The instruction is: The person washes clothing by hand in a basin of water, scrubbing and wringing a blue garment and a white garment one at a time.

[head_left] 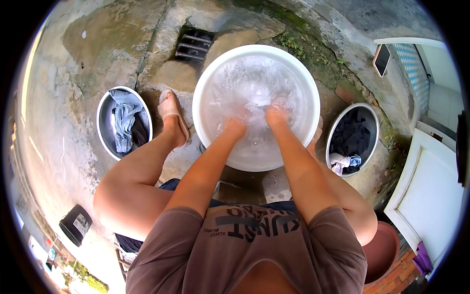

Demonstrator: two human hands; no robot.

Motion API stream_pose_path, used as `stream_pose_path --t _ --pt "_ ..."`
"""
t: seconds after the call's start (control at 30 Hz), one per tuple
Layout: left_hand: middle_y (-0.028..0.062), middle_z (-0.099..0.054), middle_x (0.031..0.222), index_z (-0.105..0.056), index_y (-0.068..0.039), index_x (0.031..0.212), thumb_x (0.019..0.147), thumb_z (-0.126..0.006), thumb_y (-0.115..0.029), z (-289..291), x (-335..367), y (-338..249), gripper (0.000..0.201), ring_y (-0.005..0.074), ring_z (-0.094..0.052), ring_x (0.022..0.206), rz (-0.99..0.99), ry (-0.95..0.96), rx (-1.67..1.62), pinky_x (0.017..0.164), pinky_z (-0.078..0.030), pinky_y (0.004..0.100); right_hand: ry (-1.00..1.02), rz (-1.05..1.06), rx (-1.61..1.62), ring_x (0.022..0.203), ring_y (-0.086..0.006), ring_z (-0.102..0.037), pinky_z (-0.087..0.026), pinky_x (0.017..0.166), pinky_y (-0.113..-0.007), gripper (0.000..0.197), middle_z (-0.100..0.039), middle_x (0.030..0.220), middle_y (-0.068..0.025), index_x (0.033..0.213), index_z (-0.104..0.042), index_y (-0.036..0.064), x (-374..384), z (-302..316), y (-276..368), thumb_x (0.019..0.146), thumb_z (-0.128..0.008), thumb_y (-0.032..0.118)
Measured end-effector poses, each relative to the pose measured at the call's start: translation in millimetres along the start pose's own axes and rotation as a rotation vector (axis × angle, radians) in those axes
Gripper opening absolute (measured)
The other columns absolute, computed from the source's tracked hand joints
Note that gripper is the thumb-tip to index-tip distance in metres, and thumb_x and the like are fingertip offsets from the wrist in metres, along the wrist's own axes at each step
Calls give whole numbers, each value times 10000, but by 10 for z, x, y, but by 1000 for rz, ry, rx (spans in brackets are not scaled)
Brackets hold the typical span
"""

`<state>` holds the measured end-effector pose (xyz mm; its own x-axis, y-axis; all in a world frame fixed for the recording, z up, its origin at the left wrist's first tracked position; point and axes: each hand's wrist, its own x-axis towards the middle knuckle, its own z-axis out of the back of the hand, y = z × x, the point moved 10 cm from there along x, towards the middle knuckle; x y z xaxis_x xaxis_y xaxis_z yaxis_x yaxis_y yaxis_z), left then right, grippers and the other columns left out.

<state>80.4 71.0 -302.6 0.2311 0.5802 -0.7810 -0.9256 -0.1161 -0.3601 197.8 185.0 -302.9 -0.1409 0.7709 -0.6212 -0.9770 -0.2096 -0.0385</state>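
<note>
Both my hands are dipped in a large round white basin [198, 110] of cloudy, bubbly water. My left hand [237, 125] goes under near the basin's middle, and its fingers are hidden by the murky water. A little farther to the right, my right hand [277, 114] is also partly submerged, its fingers blurred by splashing bubbles. Between and just beyond the hands shows a pale, whitish patch [259, 98] that looks like wet cloth. Whether either hand grips it cannot be made out.
A metal basin [100, 132] with light blue and dark clothes stands at left; another basin [375, 142] with dark and pale clothes stands at right. A barred drain [194, 46] lies beyond. Around me are a black bucket [74, 225], a reddish-brown tub [384, 255] and a white door [428, 196].
</note>
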Motion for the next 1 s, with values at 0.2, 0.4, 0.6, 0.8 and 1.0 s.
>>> stream_pose_path --t 0.2,0.4,0.6,0.8,1.0 --pt "146 -585 1165 -568 -99 1188 852 -436 -246 397 -171 131 390 309 -547 1095 35 -183 -33 947 -406 423 -59 -101 145 1182 -343 -460 -374 984 -419 593 -466 1302 -159 1344 -380 86 -78 618 4 811 -572 263" --pt "174 -493 1271 -435 -59 1310 827 -480 -545 944 -685 269 687 332 -496 1153 122 -363 -1024 928 -384 502 -494 438 997 1074 -304 -531 -422 921 -363 572 -565 1141 -145 1172 -510 107 -906 1880 252 633 -601 -63" --pt "164 -436 1317 -285 -104 1389 764 -396 -747 793 -1321 -598 904 425 -428 1179 92 377 -2326 908 -318 656 -461 928 769 1000 -321 -523 -442 880 -379 598 -579 1028 -108 1105 -541 122 -2053 2567 917 560 -514 -123" --pt "158 -523 1217 -431 -17 1252 926 -364 -438 1377 -1343 -588 537 339 -506 1127 -602 -189 -2619 950 -393 535 -194 639 1601 1049 -173 -494 -397 917 -294 489 -505 1135 -77 1123 -499 36 -2252 2203 741 650 -538 -79" --pt "166 -571 1101 -475 10 1164 907 -402 -161 1095 -1057 -478 318 294 -584 999 -317 -301 -2689 849 -488 449 -710 747 494 1172 -302 -422 -386 965 -374 754 -402 1280 -145 1287 -414 81 -2797 2673 598 601 -723 32"
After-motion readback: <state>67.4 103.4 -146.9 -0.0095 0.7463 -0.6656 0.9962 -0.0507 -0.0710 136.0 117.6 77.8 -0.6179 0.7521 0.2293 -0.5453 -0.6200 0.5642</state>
